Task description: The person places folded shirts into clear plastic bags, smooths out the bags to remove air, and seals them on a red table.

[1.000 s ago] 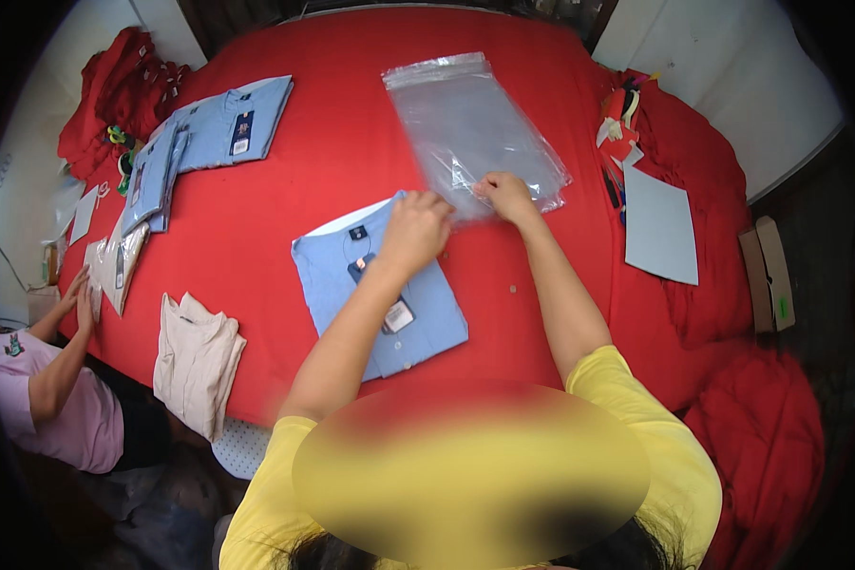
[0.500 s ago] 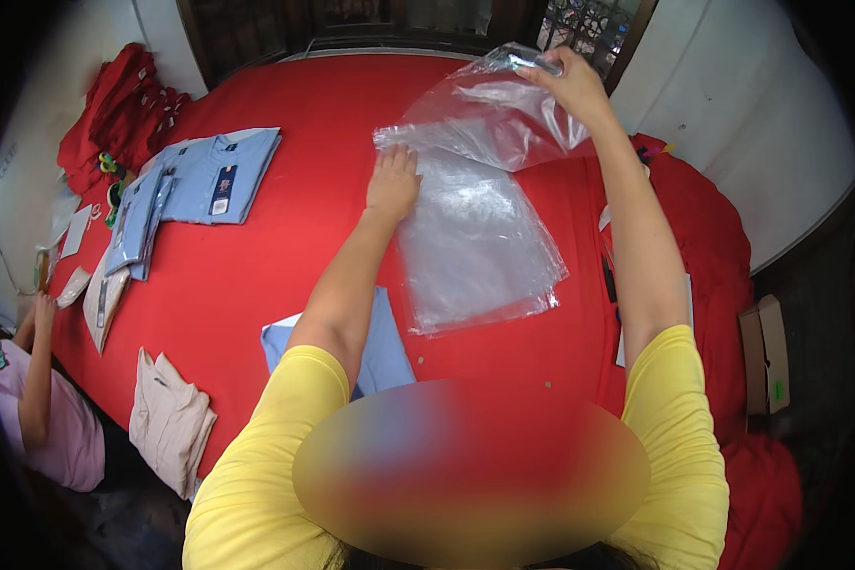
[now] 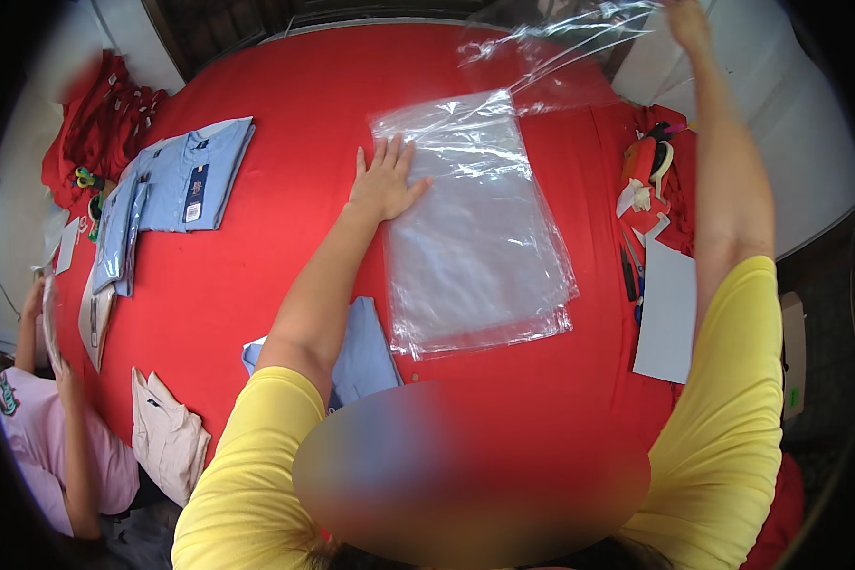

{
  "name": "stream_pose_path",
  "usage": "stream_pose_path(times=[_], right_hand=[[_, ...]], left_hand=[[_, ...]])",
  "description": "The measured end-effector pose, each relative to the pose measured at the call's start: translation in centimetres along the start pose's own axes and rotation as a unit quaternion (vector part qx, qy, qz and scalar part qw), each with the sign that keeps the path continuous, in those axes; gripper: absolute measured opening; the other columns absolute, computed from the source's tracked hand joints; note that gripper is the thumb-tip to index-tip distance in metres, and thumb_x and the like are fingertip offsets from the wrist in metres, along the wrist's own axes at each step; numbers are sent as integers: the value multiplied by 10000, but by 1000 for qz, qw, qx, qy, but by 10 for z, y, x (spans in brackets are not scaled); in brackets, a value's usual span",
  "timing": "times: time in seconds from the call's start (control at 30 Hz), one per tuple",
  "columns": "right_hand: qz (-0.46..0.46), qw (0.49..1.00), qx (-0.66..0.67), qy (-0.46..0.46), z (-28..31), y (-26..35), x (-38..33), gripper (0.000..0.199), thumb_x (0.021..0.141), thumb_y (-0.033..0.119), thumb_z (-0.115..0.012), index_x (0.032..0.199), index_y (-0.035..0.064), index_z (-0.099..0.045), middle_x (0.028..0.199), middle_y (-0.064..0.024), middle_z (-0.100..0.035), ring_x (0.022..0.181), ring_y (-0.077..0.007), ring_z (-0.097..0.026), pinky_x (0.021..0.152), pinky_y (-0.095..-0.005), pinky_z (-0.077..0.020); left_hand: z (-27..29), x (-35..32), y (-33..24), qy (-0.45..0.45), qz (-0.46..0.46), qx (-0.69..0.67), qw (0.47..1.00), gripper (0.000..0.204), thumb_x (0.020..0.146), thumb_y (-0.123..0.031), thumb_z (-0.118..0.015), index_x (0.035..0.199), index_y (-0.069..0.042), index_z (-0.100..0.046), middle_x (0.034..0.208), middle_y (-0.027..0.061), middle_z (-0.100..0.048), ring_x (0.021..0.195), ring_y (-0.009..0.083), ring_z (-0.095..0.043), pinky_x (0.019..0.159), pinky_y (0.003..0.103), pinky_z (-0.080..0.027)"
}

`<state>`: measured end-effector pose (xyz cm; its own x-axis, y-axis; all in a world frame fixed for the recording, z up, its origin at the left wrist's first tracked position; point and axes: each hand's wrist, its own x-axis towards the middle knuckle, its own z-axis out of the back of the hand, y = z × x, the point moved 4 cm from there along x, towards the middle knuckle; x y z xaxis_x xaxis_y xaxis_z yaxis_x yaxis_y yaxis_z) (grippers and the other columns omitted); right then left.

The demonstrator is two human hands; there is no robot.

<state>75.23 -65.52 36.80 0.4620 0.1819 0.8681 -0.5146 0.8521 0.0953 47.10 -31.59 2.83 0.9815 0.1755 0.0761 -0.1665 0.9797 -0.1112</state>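
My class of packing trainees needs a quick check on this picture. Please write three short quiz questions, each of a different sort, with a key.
1. Short answer: What does the left hand lie spread on?

2. True or false: The right hand lies flat on the red tablecloth.

3. Multiple choice: Where does the folded beige garment lie?
a) between the two hands
b) to the left of both hands
c) to the right of both hands

Key
1. A stack of clear plastic bags, near its left edge.
2. False: it is raised at the picture's upper edge, holding up a clear bag.
3. b
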Motion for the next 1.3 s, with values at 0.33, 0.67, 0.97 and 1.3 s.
stream_pose_path(times=[0.33, 0.67, 0.97, 1.3], right_hand=[[93, 985, 103, 103, 143, -86, 1, 477, 1007, 369, -410, 1320, 35, -545, 1381, -130, -511, 1322, -244, -428, 1099, -333, -292], [346, 907, 90, 222, 279, 297, -297, 347, 715, 136, -717, 1062, 142, -696, 836, -77, -450, 838, -256, -466, 726, -409, -369], [339, 831, 208, 388, 341, 354, -439, 279, 772, 284, -708, 1019, 154, -696, 794, -61, -457, 758, -249, -458, 649, -399, -339], [169, 718, 322, 594, 394, 390, -547, 357, 856, 269, -660, 1195, 159, -643, 883, -106, -508, 838, -282, -506, 768, -402, -425]], left_hand=[[70, -1, -46, -105, -2, -111, 988, 925, 814, -785, -363, 1453, -116, -383, 1542, 133, -272, 1454, 342, -135, 1135, 618, -5], [106, -127, -127, 188, -119, -911, 346, 1039, 814, -813, -347, 1532, -156, 16, 1568, 192, -70, 1402, 444, -182, 1117, 620, -165], [89, -285, -5, -48, -92, -991, 85, 962, 766, -780, -489, 1456, -132, -318, 1494, 142, -316, 1382, 352, -292, 1056, 672, -259], [91, -419, -6, -32, 33, -884, 466, 586, 974, -176, -535, 1481, -73, -260, 1474, 128, -359, 1306, 269, -442, 1046, 411, -427]])
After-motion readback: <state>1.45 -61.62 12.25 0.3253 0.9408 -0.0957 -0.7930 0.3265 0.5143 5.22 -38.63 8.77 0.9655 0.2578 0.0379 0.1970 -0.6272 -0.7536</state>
